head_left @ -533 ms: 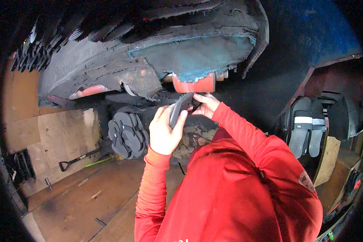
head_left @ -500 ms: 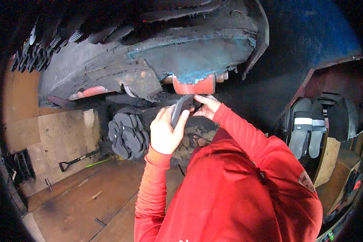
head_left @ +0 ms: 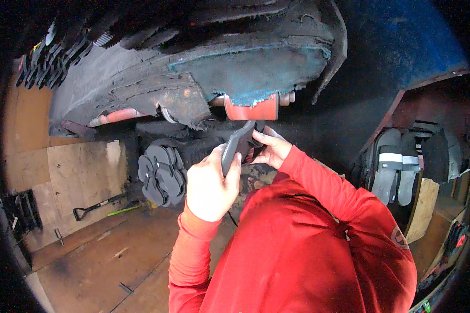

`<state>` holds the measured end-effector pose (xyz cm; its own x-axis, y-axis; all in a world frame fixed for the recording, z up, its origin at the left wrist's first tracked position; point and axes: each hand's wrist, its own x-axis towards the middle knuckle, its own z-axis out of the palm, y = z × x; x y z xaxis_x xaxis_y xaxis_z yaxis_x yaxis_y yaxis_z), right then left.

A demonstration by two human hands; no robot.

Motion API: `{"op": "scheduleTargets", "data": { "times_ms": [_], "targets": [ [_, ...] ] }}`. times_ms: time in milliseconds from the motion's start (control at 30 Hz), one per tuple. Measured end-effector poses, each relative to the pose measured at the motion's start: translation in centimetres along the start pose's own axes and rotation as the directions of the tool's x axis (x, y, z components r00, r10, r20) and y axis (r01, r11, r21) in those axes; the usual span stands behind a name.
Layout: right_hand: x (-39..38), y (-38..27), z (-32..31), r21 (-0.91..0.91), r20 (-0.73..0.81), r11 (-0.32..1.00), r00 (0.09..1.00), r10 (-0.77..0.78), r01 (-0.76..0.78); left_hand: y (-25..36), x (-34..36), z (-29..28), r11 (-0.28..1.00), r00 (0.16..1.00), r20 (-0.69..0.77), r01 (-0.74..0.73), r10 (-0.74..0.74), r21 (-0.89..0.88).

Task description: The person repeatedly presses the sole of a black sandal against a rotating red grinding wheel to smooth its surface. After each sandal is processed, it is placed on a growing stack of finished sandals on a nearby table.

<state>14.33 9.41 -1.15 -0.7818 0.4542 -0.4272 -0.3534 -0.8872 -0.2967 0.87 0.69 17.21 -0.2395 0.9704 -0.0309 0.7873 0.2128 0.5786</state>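
The left hand (head_left: 211,182) is clamped on the near end of a dark grey sandal (head_left: 237,146), its thumb on the right side, while the right hand (head_left: 272,148) grips the far end, thumb uppermost and fingers partly hidden; the 2 hands hold the sandal between them, on edge and tilted, its far tip just below a red drum (head_left: 251,110), and whether they touch cannot be told. The step in hand looks like offering the sandal's edge to that drum, probably for sanding; the next move seems to call for a firm, even grip, a slow turn along the edge and fingertips clear of the red surface. Above the drum hangs a frayed blue cloth (head_left: 261,73), and to its left shows a 2nd red roller (head_left: 121,117). Farther out, a pile of grey sandals (head_left: 163,172) lies left of the hands, and white-banded sandals (head_left: 389,177) stand at the right, near a strip of plywood (head_left: 423,208)
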Motion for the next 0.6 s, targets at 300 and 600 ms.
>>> {"op": "scheduleTargets", "data": {
  "times_ms": [300, 600],
  "targets": [
    [-3.2, 2.5, 0.9, -0.036, 0.004, 0.999, 1.000, 0.023, -0.023, 1.2, -8.6, -2.9, 0.999, 0.999, -0.006, 0.041, -0.041, 0.016],
    [-1.5, -0.1, 0.9, -0.101, 0.008, 0.994, 0.999, -0.037, 0.038, 1.4, -4.6, 0.0, 0.990, 0.996, 0.018, 0.084, -0.082, -0.113]
  ]
}}
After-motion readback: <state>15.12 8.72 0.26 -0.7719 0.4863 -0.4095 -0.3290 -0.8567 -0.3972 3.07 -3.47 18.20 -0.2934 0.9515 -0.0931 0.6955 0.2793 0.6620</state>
